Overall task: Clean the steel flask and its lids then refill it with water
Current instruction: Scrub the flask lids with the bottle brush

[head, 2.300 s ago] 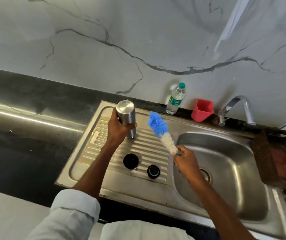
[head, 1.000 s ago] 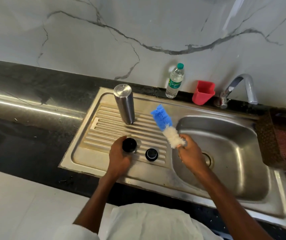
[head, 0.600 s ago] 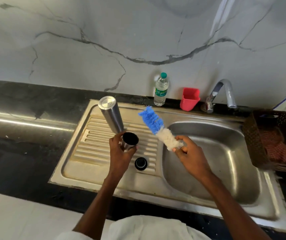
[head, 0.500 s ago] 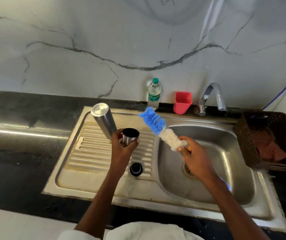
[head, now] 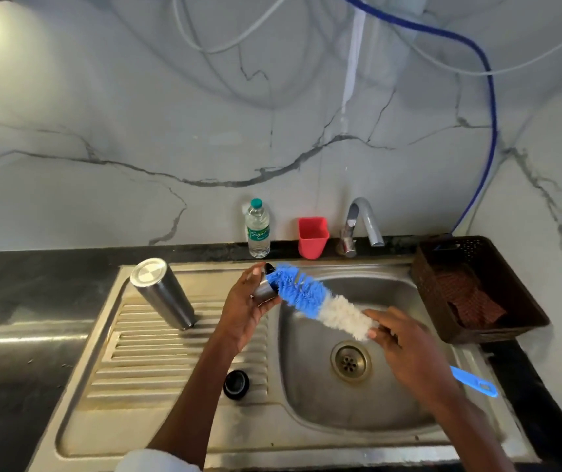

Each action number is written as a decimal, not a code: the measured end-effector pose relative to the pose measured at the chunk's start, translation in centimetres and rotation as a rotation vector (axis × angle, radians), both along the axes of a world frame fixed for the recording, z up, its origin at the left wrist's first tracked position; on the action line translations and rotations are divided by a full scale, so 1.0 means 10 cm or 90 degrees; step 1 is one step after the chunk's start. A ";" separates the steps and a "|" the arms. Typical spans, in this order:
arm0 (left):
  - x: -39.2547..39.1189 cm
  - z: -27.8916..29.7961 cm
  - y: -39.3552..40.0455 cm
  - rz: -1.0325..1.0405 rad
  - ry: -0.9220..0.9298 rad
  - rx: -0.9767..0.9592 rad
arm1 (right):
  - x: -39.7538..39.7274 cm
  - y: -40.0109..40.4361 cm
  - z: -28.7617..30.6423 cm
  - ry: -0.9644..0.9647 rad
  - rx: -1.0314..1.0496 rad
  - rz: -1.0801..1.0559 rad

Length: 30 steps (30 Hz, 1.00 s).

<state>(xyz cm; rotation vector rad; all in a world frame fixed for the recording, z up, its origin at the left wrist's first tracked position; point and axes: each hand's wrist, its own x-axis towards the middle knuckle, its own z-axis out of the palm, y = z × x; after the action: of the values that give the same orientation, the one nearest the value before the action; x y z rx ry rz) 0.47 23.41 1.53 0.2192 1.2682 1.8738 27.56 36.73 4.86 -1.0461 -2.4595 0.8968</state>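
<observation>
While the steel flask [head: 163,292] stands upside down on the ribbed drainboard to the left of the sink basin [head: 351,396], the scrubbing of its lids is under way in the head view. The left hand [head: 245,310], above the basin's left rim, is curled around the steel cup lid [head: 265,290], fingers and thumb pinching its wall with the mouth turned toward the basin. The right hand [head: 405,345], over the basin's middle, is closed on the bottle brush [head: 320,303] just below its white bristles, and the blue bristle tip is at the cup lid's mouth, seemingly just entering it. The brush's blue handle [head: 473,381] sticks out behind the right wrist toward the basin's right rim.

The black inner lid [head: 236,384] lies on the drainboard close to the basin's left edge, nearer the person than the left hand, with neither hand on it. Behind the basin, the tap [head: 361,221] shows no running water.

Judging by this layout, the flask body is likely scrubbed or at least set aside to drain, though its inside cannot be seen. The cup lid is mid-scrub, so the task looks roughly halfway through. Still left, as far as I can judge: finishing this lid, scrubbing the black inner lid, rinsing all the parts under the tap, refilling the flask with water, and probably closing it.
</observation>
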 end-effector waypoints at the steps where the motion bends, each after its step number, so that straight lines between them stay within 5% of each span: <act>1: 0.00 0.03 0.02 -0.005 0.007 -0.008 | 0.05 0.01 0.02 -0.001 0.001 0.004; 8: 0.06 0.08 0.15 -0.006 0.049 -0.059 | 0.19 -0.01 0.24 -0.045 0.033 -0.009; 22: 0.36 0.07 0.24 0.149 -0.073 -0.038 | 0.15 -0.24 0.38 -0.010 0.071 -0.095; 30: 0.52 0.19 0.28 0.097 0.051 -0.004 | 0.04 -0.33 0.44 0.003 0.104 -0.100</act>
<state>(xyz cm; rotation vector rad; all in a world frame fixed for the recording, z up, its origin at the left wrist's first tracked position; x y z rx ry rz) 5.69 26.16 3.44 0.2017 1.3784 2.0076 27.96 33.44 9.25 -1.1580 -2.3620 0.6372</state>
